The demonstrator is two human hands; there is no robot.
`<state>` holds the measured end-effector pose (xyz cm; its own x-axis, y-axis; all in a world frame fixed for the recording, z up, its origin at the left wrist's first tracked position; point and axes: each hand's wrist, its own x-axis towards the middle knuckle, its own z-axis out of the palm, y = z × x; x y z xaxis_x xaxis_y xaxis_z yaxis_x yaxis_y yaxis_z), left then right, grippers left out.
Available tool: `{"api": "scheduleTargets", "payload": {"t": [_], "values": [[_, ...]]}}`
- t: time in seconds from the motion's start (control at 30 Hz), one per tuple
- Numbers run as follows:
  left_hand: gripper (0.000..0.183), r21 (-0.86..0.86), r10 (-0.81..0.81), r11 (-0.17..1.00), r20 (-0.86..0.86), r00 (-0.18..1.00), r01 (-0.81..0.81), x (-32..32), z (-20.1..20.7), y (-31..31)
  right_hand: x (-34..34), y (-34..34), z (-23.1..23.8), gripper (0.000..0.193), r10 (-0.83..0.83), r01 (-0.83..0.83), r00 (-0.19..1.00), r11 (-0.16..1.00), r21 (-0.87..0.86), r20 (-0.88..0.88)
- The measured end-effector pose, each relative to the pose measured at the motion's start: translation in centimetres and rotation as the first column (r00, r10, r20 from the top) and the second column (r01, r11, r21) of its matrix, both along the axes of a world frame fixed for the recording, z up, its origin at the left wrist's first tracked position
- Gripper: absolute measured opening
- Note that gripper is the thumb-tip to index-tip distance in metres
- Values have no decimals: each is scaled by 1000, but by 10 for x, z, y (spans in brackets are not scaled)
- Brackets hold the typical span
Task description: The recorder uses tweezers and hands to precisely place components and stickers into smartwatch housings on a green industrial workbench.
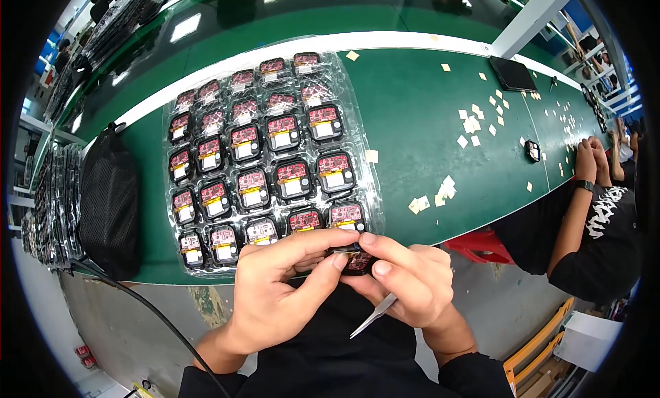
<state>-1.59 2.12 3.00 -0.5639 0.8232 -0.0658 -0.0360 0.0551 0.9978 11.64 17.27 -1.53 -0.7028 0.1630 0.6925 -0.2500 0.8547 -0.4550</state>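
Close to my body, at the table's near edge, I hold a small black-framed device (359,262) with a red circuit board inside. My left hand (275,288) grips its left side between thumb and forefinger. The fingertips of my right hand (416,281) press on its other side. Metal tweezers (373,317) are tucked in the right hand, their tip pointing down and left. Just beyond my hands lies a clear plastic tray (361,143) with rows of similar open devices (292,178), showing red boards, yellow strips and white patches. My fingers hide much of the held device.
Small pale paper pieces (445,188) are scattered over the green table (405,102). One device (532,151) lies farther right, near a co-worker's hands (591,157). A black mesh bag (110,202) stands left, with stacked trays (51,205) beyond. A black cable (155,308) runs past my left arm.
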Motion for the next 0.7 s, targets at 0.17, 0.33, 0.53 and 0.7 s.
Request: {"api": "scheduleTargets", "payload": {"t": [0.17,0.33,0.53,0.7], "values": [[59,337,-222,936,329,918,105,1,-11,-3,-4,-8,3,60,50,-95,993,865,-493,-104],[66,423,-150,906,342,928,-9,6,-25,-3,-1,-13,7,64,94,-74,996,812,-579,5],[84,218,211,941,226,951,-261,15,-16,8,3,0,4,68,72,-27,995,864,-502,71],[85,216,188,945,249,950,-244,13,-20,3,-5,2,2,34,-184,185,983,982,31,-9]]}}
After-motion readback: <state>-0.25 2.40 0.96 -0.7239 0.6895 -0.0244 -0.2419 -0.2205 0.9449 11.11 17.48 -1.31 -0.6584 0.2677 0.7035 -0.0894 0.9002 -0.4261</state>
